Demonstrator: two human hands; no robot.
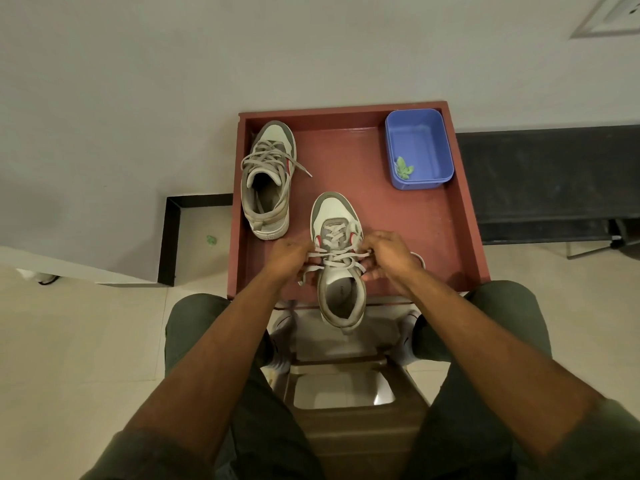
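Note:
A white and grey sneaker [337, 220] lies toe away from me at the front of a red-brown tray [415, 216], its heel hanging over the tray's near edge. My left hand [289, 254] pinches the lace [337, 261] on the shoe's left side. My right hand [388, 252] pinches the lace on the right side. Both hands sit level with the upper eyelets, and a loose lace end trails below my left hand. A second matching sneaker [268, 181] stands at the tray's far left, laces loose.
A blue plastic tub [419, 133] with a small green scrap [403, 168] inside stands in the tray's far right corner. A brown stool [349, 427] is between my knees. A dark bench [547, 181] runs to the right, and a wall rises behind the tray.

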